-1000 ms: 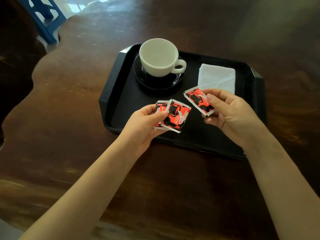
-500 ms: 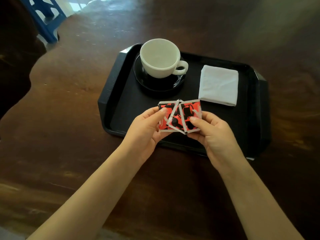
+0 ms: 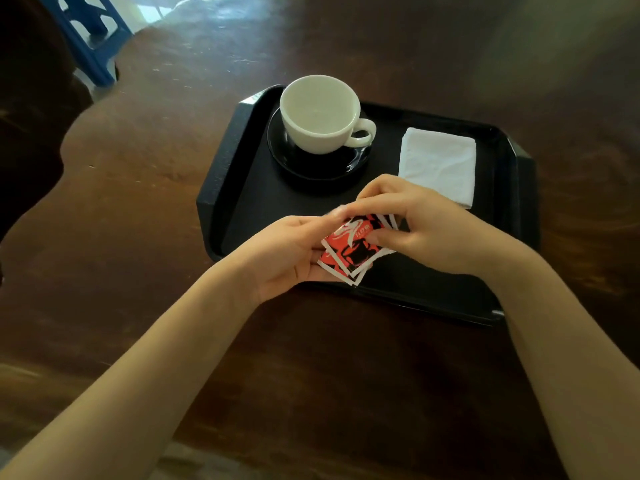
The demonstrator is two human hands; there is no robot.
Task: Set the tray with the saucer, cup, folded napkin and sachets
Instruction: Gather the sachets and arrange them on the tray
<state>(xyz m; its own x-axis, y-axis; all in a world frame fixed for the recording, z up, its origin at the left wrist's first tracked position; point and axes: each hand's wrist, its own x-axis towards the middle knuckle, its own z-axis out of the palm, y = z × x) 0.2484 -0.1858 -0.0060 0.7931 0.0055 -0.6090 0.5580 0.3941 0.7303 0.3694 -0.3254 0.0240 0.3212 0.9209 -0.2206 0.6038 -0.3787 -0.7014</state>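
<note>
Several sachets (image 3: 353, 252) pinched between left grip (image 3: 287, 251), right grip (image 3: 429, 230).

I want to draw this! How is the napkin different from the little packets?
The napkin is plain white; the sachets are red and black with white edges. The napkin lies on the tray; the sachets are held over it by the left hand and right hand. The napkin is one folded piece; the sachets are several, stacked unevenly. Both are flat and rectangular.
</note>
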